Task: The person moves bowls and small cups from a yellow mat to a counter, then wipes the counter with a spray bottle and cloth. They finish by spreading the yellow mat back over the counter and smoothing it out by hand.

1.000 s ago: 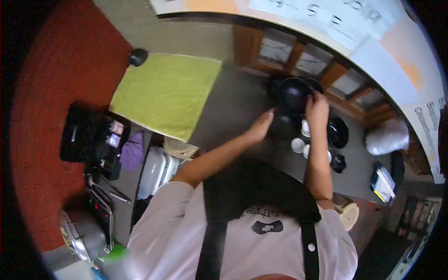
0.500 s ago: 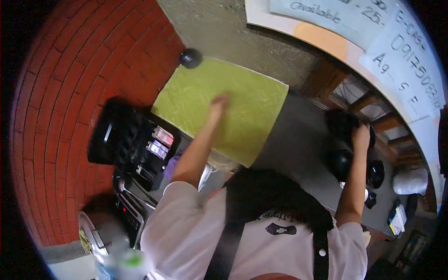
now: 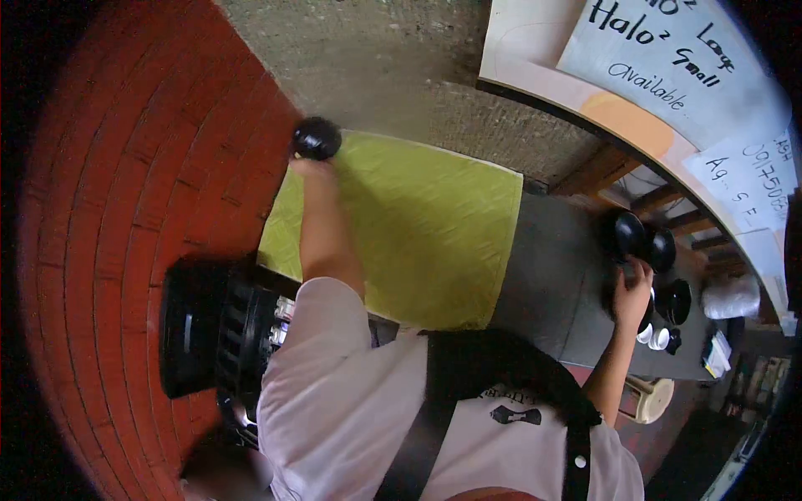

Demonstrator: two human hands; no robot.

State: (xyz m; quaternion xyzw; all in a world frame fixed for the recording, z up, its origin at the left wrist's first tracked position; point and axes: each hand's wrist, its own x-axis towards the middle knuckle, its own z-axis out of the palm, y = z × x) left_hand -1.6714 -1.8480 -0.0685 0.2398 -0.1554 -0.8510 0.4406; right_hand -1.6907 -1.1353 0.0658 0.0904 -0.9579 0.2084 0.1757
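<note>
At the far left corner of the yellow-green cloth [image 3: 430, 234], my left hand [image 3: 312, 166] has its fingers closed at the near edge of a round black bowl [image 3: 317, 138]. The bowl hides part of those fingers. Over on the right, my right hand [image 3: 633, 290] grips at the near rim of a black bowl [image 3: 629, 234], its fingers bent. A second black bowl [image 3: 662, 250] is just right of it, and another dark bowl is partly hidden behind this hand.
Another black bowl [image 3: 673, 301] and small white cups [image 3: 658, 338] stand on the grey counter [image 3: 539, 267]. An open black cash drawer [image 3: 242, 330] lies at the left by the red brick wall [image 3: 109, 217]. Handwritten signs [image 3: 660, 67] hang upper right; a stool [image 3: 654, 401] stands below.
My left hand has moved from over the cloth to the black bowl at its far left corner. My right hand has shifted nearer and slightly left at the bowls. The view has also shifted.
</note>
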